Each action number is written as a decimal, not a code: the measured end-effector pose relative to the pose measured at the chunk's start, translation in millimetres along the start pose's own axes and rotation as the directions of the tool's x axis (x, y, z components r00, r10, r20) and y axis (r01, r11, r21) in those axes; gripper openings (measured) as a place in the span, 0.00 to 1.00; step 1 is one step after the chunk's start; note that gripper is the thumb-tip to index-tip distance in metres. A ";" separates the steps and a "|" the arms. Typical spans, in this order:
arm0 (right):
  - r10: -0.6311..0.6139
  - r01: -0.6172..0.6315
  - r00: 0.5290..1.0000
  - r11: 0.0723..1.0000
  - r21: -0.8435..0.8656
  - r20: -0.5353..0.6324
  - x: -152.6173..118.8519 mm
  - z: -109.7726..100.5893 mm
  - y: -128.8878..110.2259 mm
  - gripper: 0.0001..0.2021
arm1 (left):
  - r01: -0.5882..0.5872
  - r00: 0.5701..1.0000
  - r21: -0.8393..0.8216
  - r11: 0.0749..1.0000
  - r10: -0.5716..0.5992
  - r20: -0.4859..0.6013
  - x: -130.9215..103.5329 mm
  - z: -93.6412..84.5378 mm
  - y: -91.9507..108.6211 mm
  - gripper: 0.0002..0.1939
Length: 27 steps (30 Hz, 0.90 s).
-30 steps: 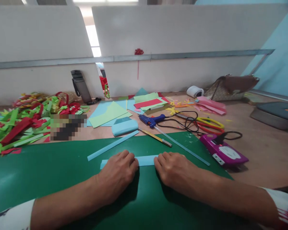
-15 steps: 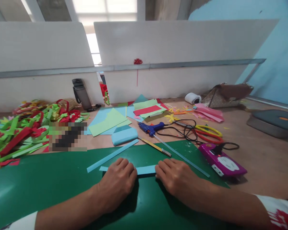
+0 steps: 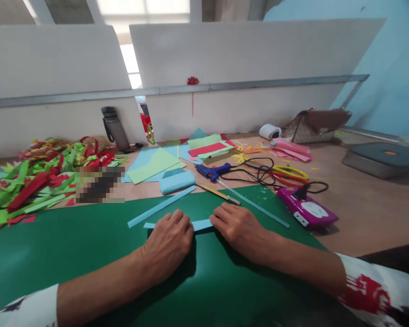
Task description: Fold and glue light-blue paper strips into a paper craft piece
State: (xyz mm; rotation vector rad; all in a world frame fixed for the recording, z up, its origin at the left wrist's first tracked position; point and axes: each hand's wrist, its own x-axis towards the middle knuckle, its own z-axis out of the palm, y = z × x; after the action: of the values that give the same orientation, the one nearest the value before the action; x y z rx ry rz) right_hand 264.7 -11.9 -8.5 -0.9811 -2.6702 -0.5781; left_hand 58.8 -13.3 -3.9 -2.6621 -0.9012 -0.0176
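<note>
A light-blue paper strip (image 3: 202, 225) is stretched between my two hands, just above the green board (image 3: 98, 240). My left hand (image 3: 173, 238) is closed on it, with the strip's left end poking out past the fingers. Curled round the right part of the same strip is my right hand (image 3: 234, 227); its fingertips are partly hidden. Beyond my left hand lies another narrow blue strip (image 3: 162, 206), slanting on the board. A yellow craft knife (image 3: 216, 193) lies beyond the hands, beside a folded blue paper piece (image 3: 177, 182).
A blue glue gun (image 3: 213, 171) with a black cord lies behind the knife. A purple power strip (image 3: 306, 209) and yellow-handled scissors (image 3: 289, 171) sit to the right. Red and green paper cuttings (image 3: 44, 177) are heaped at the left, near a grey bottle (image 3: 116, 129).
My right hand has slid left along the strip, nearer my left hand, so less of the strip shows between them. The whole view has shifted slightly.
</note>
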 end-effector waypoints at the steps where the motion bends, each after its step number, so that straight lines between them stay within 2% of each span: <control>1: 0.011 -0.011 1.000 1.000 0.026 0.011 -1.5 0.3 0.4 0.08 | 0.002 1.000 0.001 1.000 -0.002 0.013 0.2 0.2 0.3 0.05; 6: 0.048 -0.047 0.999 0.989 0.140 -0.008 -10.0 1.6 2.9 0.12 | 0.031 0.999 -0.030 0.999 -0.030 0.029 0.0 2.1 -2.0 0.06; 10: 0.114 -0.108 0.993 0.982 0.155 -0.032 -11.6 1.7 3.7 0.14 | 0.091 0.995 -0.132 0.987 -0.096 -0.035 -0.9 7.6 -4.5 0.07; 15: 0.197 -0.221 0.974 0.942 0.254 0.116 -9.6 0.9 7.2 0.12 | 0.174 0.982 -0.231 0.957 -0.187 -0.034 2.7 10.5 -7.4 0.12; 18: 0.234 -0.274 0.959 0.911 0.307 0.161 -6.5 0.3 10.9 0.10 | 0.206 0.976 -0.272 0.940 -0.216 -0.008 4.3 8.5 -10.1 0.14; 24: 0.348 -0.450 0.884 0.815 0.366 0.312 2.1 -4.0 16.4 0.06 | 0.339 0.940 -0.397 0.853 -0.328 0.097 3.2 2.0 -15.9 0.12; 27: 0.374 -0.489 0.861 0.798 0.352 0.345 3.7 -5.5 16.7 0.08 | 0.374 0.924 -0.456 0.808 -0.365 0.112 2.1 1.3 -18.6 0.12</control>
State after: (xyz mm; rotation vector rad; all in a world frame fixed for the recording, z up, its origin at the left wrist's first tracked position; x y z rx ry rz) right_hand 273.4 -0.6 2.4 -1.5399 -2.4648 0.2514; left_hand 49.4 2.2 0.7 -2.8575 -1.5904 -0.3476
